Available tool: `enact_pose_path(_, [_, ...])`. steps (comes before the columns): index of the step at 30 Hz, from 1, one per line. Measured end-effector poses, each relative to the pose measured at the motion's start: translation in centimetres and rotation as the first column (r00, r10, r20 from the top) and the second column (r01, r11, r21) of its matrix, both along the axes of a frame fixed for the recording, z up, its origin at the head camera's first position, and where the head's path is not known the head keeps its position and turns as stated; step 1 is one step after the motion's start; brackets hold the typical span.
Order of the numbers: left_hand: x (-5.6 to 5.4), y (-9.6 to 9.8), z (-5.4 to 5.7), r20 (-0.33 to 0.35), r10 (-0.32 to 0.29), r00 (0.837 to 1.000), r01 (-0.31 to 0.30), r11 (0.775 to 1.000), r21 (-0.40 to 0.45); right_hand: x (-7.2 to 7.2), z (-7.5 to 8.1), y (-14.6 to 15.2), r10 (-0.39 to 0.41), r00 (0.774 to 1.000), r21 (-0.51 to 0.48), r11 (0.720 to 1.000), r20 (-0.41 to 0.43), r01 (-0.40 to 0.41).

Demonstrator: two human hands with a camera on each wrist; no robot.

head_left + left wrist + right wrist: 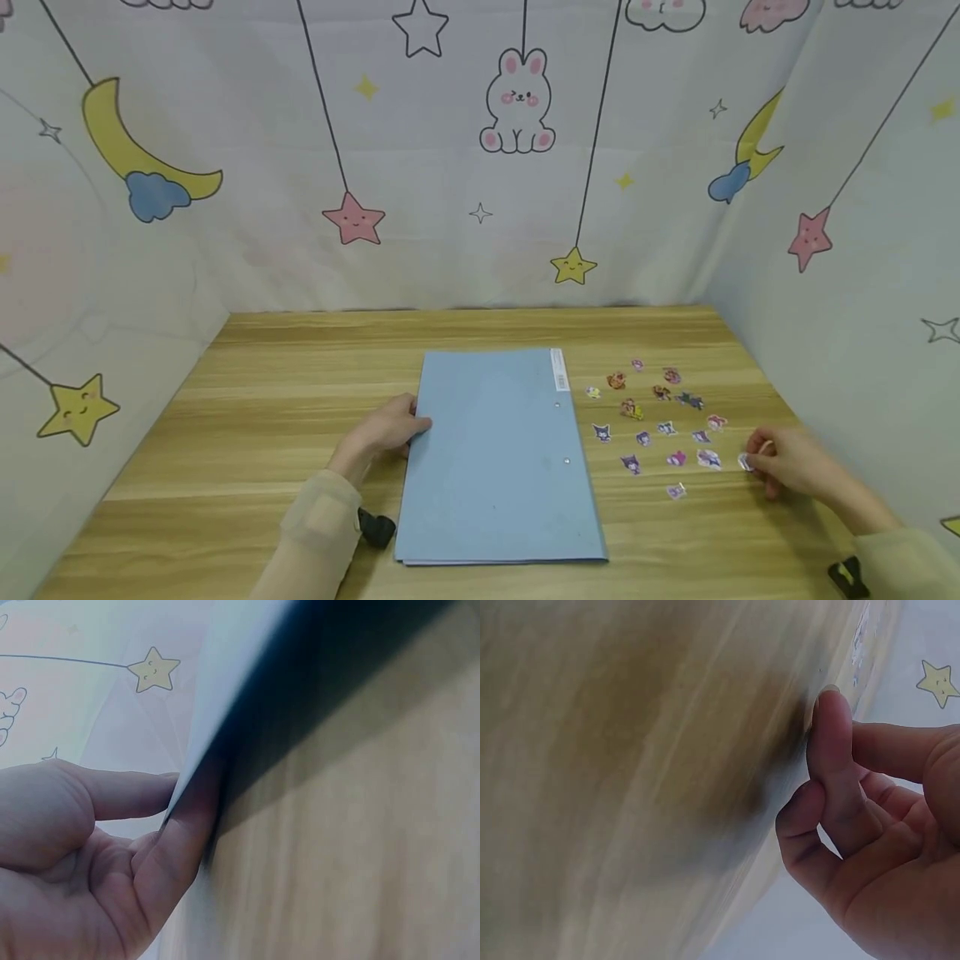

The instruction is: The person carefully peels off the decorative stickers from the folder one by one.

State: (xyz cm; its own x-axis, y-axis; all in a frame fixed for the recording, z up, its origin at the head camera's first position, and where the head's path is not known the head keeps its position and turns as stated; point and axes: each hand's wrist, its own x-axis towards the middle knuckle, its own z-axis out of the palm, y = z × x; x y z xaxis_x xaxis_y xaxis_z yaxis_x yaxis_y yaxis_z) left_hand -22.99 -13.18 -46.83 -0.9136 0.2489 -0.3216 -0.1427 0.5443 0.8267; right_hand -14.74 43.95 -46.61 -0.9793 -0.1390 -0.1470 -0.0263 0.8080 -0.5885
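A blue folder (495, 458) lies closed on the wooden table, with a white barcode label at its top right corner. My left hand (386, 425) grips its left edge; in the left wrist view the thumb (139, 793) lies on the cover and the fingers (176, 855) are beneath it. To the right, just past the scattered stickers, my right hand (787, 462) pinches a small sticker (745, 462) between thumb and fingertips, close to the tabletop. That sticker is hidden in the right wrist view, where the right hand (885, 832) shows curled fingers.
Several small cartoon stickers (632, 464) lie spread out right of the folder. Bare wooden tabletop (277, 400) extends on the left. Printed cloth walls (442, 167) enclose the table at the back and both sides.
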Motion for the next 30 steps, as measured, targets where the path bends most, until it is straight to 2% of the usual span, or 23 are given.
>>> enact_pose_path(12, [0.00, 0.54, -0.10, 0.001, 0.001, 1.000, -0.001, 1.000, 0.015, 0.05, 0.40, 0.03, 0.019, 0.999, 0.093, 0.995, 0.029, -0.021])
enact_pose_path(25, [0.21, 0.11, -0.06, 0.003, 0.015, 1.000, -0.015, 1.000, 0.007, -0.04, 0.21, -0.08, -0.005, 1.000, 0.063, 0.998, 0.018, 0.003])
enact_pose_path(30, [0.24, 0.02, -0.04, 0.003, 0.022, 1.000, -0.022, 1.000, 0.013, -0.03, 0.29, 0.17, 0.012, 1.000, 0.050, 0.999, 0.013, -0.012])
